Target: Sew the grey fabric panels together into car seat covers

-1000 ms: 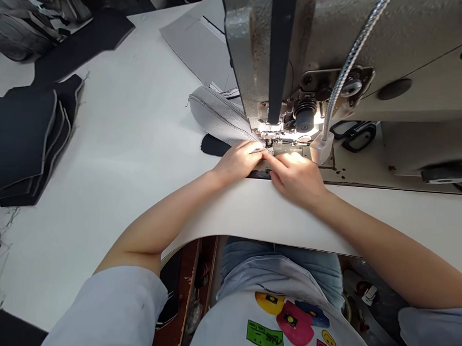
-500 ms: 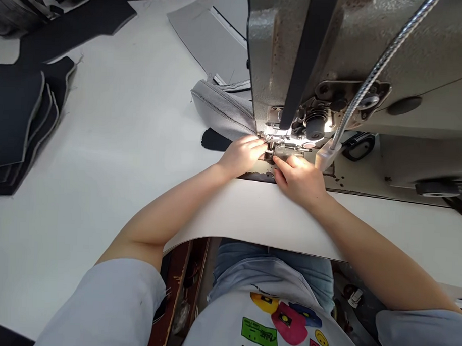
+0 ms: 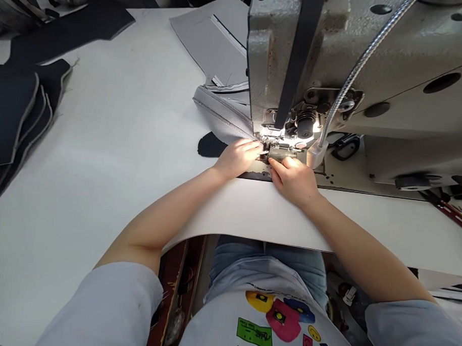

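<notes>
My left hand point(image 3: 237, 157) is at the needle area of the sewing machine point(image 3: 284, 106), its fingers pressed together at the presser foot. A tiny pale bit shows at the fingertips, too small to name. Just right of it, my right hand point(image 3: 294, 181) rests low by the metal plate point(image 3: 282, 153), index finger stretched to the plate's left edge and thumb apart below. Behind the left hand lies a grey stitched fabric piece point(image 3: 223, 112), partly hidden by the machine head. A dark fabric piece point(image 3: 210, 145) pokes out beside the left fingers.
Stacked dark fabric panels point(image 3: 13, 117) lie at the left, with another dark panel point(image 3: 73, 26) behind. A flat grey panel point(image 3: 216, 39) is at the back. Black-handled scissors point(image 3: 346, 146) lie under the machine arm. A braided lamp cable point(image 3: 365, 61) hangs in front; red-handled snips point(image 3: 451, 211) lie right.
The view has shifted slightly, showing more of the machine's right side. Both hands stay at the needle area, with only slight finger movement. The fabric pieces look nearly unmoved.
</notes>
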Demonstrator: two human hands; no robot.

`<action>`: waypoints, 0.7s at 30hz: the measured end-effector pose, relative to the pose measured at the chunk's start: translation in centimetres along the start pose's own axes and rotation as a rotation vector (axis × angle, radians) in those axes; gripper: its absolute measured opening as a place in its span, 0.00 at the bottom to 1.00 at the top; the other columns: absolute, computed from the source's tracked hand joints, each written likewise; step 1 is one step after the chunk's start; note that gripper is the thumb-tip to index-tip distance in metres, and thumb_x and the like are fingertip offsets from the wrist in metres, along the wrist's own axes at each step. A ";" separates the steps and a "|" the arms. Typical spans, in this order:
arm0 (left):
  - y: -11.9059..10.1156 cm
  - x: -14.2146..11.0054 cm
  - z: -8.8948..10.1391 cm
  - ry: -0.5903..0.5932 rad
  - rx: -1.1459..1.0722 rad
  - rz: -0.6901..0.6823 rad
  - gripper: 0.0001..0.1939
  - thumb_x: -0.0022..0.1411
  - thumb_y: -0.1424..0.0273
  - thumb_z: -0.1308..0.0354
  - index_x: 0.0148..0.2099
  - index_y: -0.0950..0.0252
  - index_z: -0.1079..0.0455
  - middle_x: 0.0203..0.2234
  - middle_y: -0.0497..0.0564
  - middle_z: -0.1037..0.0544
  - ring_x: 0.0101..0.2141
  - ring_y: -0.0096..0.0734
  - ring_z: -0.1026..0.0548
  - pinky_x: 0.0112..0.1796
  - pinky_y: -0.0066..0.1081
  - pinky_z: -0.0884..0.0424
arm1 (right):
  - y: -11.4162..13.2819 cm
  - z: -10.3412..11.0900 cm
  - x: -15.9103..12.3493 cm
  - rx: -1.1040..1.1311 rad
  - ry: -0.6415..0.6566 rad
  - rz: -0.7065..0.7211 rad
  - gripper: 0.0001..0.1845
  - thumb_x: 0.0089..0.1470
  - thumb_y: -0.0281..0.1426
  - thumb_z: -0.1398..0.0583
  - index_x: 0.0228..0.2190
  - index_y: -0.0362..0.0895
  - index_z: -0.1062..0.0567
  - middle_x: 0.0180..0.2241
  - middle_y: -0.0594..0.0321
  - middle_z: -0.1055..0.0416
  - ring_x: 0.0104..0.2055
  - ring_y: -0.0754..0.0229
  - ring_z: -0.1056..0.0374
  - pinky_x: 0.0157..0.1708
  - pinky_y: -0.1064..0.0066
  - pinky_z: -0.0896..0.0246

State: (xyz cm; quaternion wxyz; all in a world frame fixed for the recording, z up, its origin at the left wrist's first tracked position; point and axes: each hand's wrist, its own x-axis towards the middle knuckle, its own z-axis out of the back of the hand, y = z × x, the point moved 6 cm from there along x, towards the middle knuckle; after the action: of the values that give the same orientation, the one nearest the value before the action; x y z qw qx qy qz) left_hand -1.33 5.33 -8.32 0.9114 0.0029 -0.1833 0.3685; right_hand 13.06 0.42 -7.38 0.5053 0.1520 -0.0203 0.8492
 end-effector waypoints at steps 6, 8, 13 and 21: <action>5.0 -1.3 5.0 -0.060 0.121 0.157 0.21 0.65 0.61 0.43 0.58 0.60 0.31 0.64 0.60 0.36 0.65 0.55 0.43 0.60 0.58 0.43 | 0.0 0.0 0.0 0.019 0.003 0.003 0.22 0.65 0.32 0.51 0.51 0.42 0.23 0.32 0.53 0.27 0.38 0.54 0.34 0.27 0.68 0.49; 7.9 -0.9 6.7 -0.053 0.193 0.243 0.32 0.60 0.59 0.37 0.64 0.58 0.38 0.66 0.59 0.40 0.67 0.57 0.48 0.62 0.62 0.51 | 0.0 0.0 0.0 0.033 0.005 -0.001 0.21 0.65 0.32 0.51 0.51 0.42 0.23 0.33 0.53 0.26 0.39 0.54 0.33 0.29 0.69 0.47; 12.2 1.3 5.1 0.245 0.297 0.464 0.30 0.65 0.57 0.43 0.62 0.69 0.37 0.56 0.62 0.30 0.61 0.54 0.38 0.62 0.52 0.47 | -0.2 -0.2 0.1 0.068 0.051 -0.034 0.21 0.64 0.31 0.50 0.52 0.43 0.23 0.33 0.55 0.26 0.39 0.55 0.34 0.40 0.66 0.41; 5.6 -3.3 5.3 0.349 0.447 0.749 0.23 0.71 0.61 0.54 0.55 0.76 0.34 0.48 0.69 0.26 0.53 0.58 0.30 0.50 0.44 0.33 | -0.4 0.2 -0.5 0.113 0.083 -0.014 0.24 0.64 0.30 0.51 0.57 0.46 0.27 0.35 0.55 0.27 0.38 0.55 0.35 0.32 0.68 0.49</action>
State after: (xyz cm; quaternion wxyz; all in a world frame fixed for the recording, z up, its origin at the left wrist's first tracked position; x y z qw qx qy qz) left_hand -9.03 6.47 -5.24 0.7099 0.0710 0.0680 0.6974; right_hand 13.70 0.19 -7.36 0.5020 0.1449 0.0495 0.8512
